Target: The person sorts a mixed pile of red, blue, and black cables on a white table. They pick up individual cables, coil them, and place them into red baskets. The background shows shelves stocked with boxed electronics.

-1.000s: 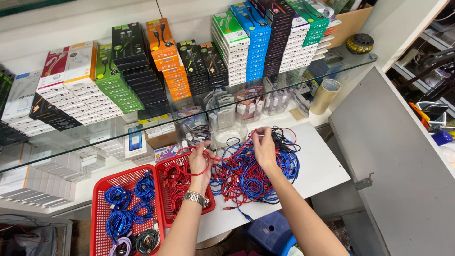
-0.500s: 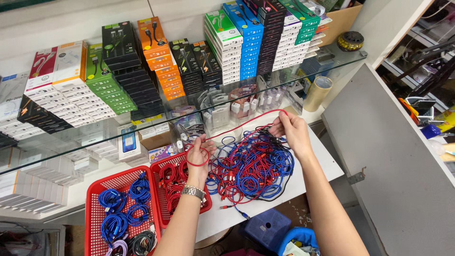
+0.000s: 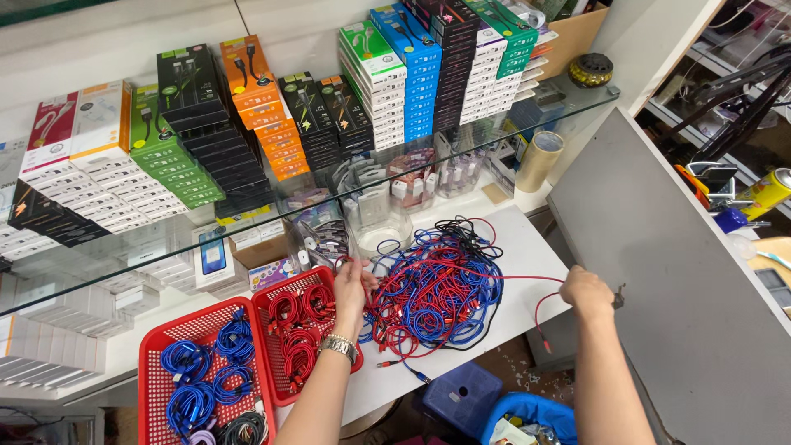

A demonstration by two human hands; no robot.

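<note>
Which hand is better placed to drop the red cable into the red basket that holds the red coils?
Left, probably. The left hand pinches the red cable right beside the basket of red coils. The right hand holds the cable's far end out past the tangled pile.

White counter [image 3: 535, 255]; tangled cables [image 3: 437, 288] and red baskets [image 3: 156, 354] lie on it

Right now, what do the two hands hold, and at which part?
One red cable: the left hand pinches one end beside the tangled pile, the right hand grips farther along it.
</note>
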